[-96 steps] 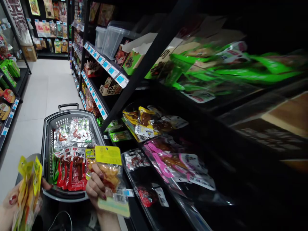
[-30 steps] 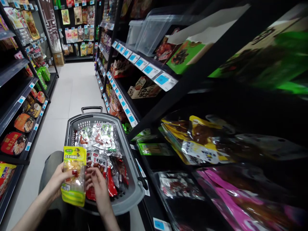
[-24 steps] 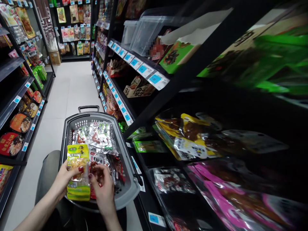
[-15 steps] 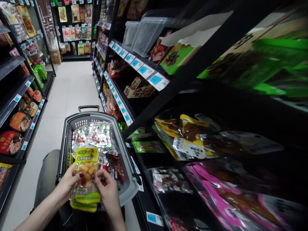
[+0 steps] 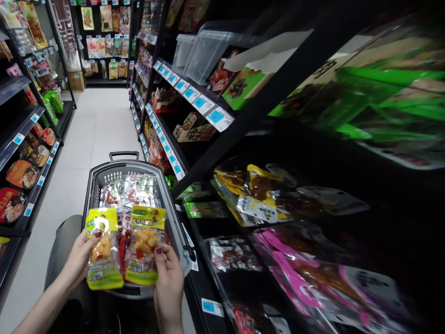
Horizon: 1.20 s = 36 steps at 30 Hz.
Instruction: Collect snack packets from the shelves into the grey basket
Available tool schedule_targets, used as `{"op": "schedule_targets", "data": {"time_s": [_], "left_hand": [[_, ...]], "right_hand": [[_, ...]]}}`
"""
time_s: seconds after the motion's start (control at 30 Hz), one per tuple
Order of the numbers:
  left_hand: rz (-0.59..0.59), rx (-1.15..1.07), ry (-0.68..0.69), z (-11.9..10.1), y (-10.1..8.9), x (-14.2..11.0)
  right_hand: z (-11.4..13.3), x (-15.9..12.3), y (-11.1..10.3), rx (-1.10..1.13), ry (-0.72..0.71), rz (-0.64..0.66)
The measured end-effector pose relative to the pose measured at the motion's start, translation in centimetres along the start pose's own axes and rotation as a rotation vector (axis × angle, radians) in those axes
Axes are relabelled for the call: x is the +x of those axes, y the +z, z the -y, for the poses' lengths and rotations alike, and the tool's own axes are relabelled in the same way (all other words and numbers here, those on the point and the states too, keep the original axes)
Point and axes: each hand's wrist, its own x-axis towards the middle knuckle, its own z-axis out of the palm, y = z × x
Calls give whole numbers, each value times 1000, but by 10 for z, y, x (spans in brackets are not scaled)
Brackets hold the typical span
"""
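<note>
Two yellow-topped clear snack packets are held side by side over a grey shopping basket. My left hand is closed on the outer edge of the left snack packet, thumb on its front. The right snack packet is pinched at its right edge by my right hand. Inside the basket, silver snack packets lie toward the far end. Darker red packets show in the gap between the two held ones; the rest of the basket's contents are hidden behind them.
Close on the right stands a black shelf unit with yellow packets, pink packets and clear bins. Bowl-shaped food tubs line the left shelf. A pale tiled aisle floor runs ahead to a hanging snack rack.
The two snack packets, earlier overlapped one on the other, are now apart, one in each hand. My left hand has moved left and my right hand slightly right. The view has shifted a little.
</note>
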Motion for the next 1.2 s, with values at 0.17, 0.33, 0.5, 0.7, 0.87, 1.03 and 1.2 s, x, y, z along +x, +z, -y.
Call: {"op": "schedule_targets", "data": {"time_s": [0.17,0.33,0.5,0.7,0.87,1.03,1.2], "left_hand": [[-120,29,55,-13,-23,4],[-194,27,75,-21,-32,4],[-282,-3,122,-33,-31,2],[-379,-9,227,-50,-49,3],[-403,-4,256,-52,-58,4],[-382,-13,213,-44,-54,1],[-329,10,189,-30,-48,2]], "right_hand": [[-1,6,-7,581,371,384],[-5,3,-9,887,399,538],[-16,16,-6,329,139,295],[-61,27,12,-894,-303,192],[-86,21,43,-1572,-252,418],[-112,20,65,-1650,-122,468],[-85,19,62,-1573,-149,470]]}}
